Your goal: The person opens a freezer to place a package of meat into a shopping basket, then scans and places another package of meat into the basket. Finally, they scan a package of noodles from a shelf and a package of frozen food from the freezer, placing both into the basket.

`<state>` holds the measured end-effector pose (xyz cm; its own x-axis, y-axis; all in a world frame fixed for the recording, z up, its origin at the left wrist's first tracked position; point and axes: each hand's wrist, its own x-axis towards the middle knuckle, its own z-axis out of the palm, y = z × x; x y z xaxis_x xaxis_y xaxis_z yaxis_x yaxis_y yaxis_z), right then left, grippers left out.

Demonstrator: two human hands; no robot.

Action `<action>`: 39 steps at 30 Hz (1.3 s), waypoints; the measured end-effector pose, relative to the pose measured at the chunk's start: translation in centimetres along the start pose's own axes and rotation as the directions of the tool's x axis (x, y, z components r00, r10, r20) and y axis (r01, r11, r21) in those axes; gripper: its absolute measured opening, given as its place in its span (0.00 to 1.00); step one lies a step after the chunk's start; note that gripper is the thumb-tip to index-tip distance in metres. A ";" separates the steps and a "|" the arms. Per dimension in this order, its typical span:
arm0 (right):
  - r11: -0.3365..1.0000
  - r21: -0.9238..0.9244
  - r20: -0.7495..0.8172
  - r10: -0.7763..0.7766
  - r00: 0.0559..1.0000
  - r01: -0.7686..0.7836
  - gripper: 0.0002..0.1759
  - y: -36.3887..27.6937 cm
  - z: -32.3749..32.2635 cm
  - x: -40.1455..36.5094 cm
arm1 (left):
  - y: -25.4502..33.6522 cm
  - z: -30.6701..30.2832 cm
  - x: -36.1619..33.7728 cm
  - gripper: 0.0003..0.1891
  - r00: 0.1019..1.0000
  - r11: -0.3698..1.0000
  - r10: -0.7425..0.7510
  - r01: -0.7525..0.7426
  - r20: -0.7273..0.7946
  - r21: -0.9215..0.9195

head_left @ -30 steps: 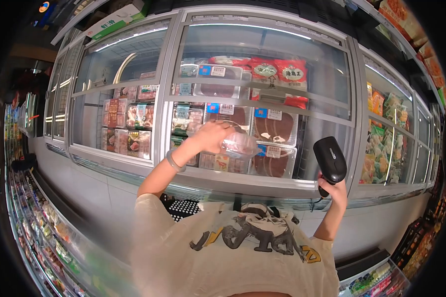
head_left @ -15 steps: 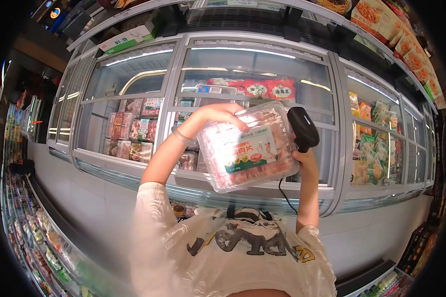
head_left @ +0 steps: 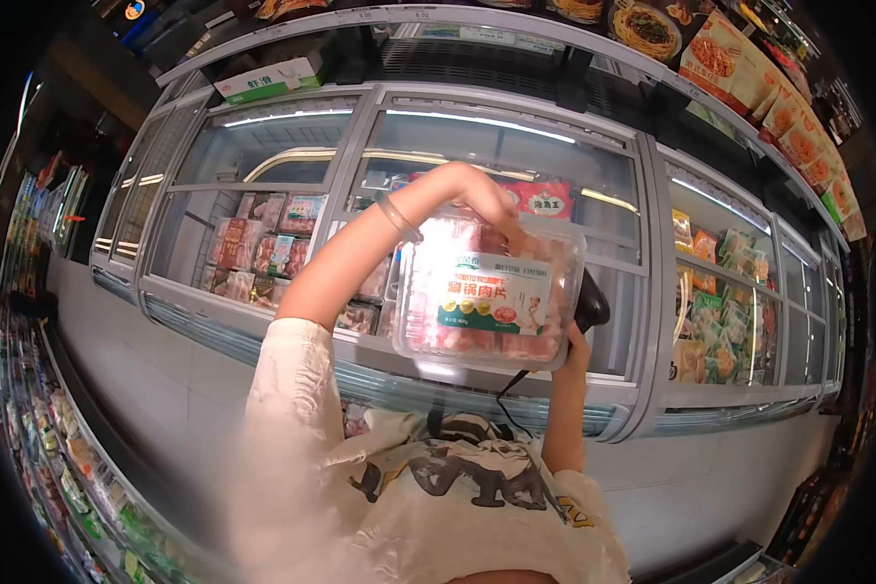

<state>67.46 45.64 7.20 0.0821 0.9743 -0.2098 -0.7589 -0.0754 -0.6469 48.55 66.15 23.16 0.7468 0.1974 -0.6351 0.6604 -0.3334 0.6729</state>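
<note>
My left hand (head_left: 492,201), reached over from above with a bangle on its wrist, grips the top edge of a clear plastic package of sliced meat (head_left: 428,331). The package hangs nearly level in front of my chest, its printed label (head_left: 492,295) facing me. At the package's lower right corner, my right hand (head_left: 574,348) is closed around a black handheld device (head_left: 592,304) with a cable. Part of that device and most of the right fingers are hidden behind the package.
Glass-topped freezers (head_left: 516,131) run across in front, holding meat packs (head_left: 234,243), red bags (head_left: 545,199) and green bags (head_left: 720,336). A shelf edge (head_left: 438,14) with packaged food is above them. Stocked shelves (head_left: 83,467) line the left side.
The package has turned from a tilt to nearly level. My left hand is bent further over its top. The black device has moved down and sits partly behind the package.
</note>
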 end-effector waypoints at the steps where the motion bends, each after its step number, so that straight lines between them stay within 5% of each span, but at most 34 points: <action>1: 0.999 0.042 0.003 0.007 1.000 -0.007 0.28 0.2 -0.2 -0.1 | 0.6 -0.9 -0.3 0.24 0.995 0.986 0.044 -0.028 0.092 -0.164; 5: 0.992 0.122 -0.035 0.007 0.999 -0.003 0.25 -0.1 0.5 -0.9 | 0.9 -1.6 -0.5 0.18 0.992 0.897 0.087 -0.119 -0.092 -0.426; 8: 0.990 0.140 -0.100 0.047 0.994 -0.032 0.24 -0.1 0.6 -0.5 | 0.2 -2.7 0.6 0.16 0.987 0.930 0.033 0.026 0.155 -0.368; 12: 0.974 0.217 -0.153 0.097 0.983 -0.063 0.24 0.2 1.1 0.0 | 0.1 -1.5 1.7 0.20 0.993 0.946 -0.111 0.096 -0.033 -0.308; 15: 0.958 0.276 -0.173 0.123 0.977 -0.072 0.25 0.5 0.1 0.5 | -2.8 -1.1 3.2 0.23 0.987 0.976 -0.061 0.028 -0.149 -0.216; 20: 0.958 0.283 0.017 -0.059 0.998 0.052 0.30 0.4 -1.1 -0.1 | -4.4 0.4 4.1 0.27 0.961 0.977 -0.023 -0.037 -0.274 -0.211; 23: 0.919 0.373 0.140 -0.190 0.972 0.126 0.34 0.2 -2.0 -0.6 | -6.3 1.3 5.2 0.28 0.962 0.916 -0.183 0.092 -0.201 -0.391; 27: 0.966 0.257 0.246 -0.092 0.965 0.027 0.40 -2.0 0.0 -1.4 | -7.5 2.0 6.1 0.28 0.982 0.804 -0.188 0.139 -0.025 -0.578; 30: 0.996 0.094 0.109 -0.002 0.994 -0.009 0.40 -0.8 -3.3 -1.1 | -7.3 1.6 6.3 0.27 0.956 0.972 -0.148 0.094 -0.254 -0.214; 33: 0.991 0.102 0.064 0.085 0.994 -0.091 0.39 -1.1 -1.8 -0.9 | -6.1 0.7 5.9 0.29 0.981 0.995 -0.050 0.033 -0.186 -0.094; 39: 0.999 0.044 0.093 0.023 0.995 -0.027 0.38 0.4 -2.4 -0.5 | -1.0 -0.5 4.7 0.30 0.951 0.946 -0.170 0.231 -0.259 0.228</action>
<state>68.63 44.59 5.28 0.0040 0.9878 -0.1558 -0.7886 -0.0927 -0.6078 51.46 67.86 19.65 0.6183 0.4832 -0.6199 0.7792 -0.4800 0.4031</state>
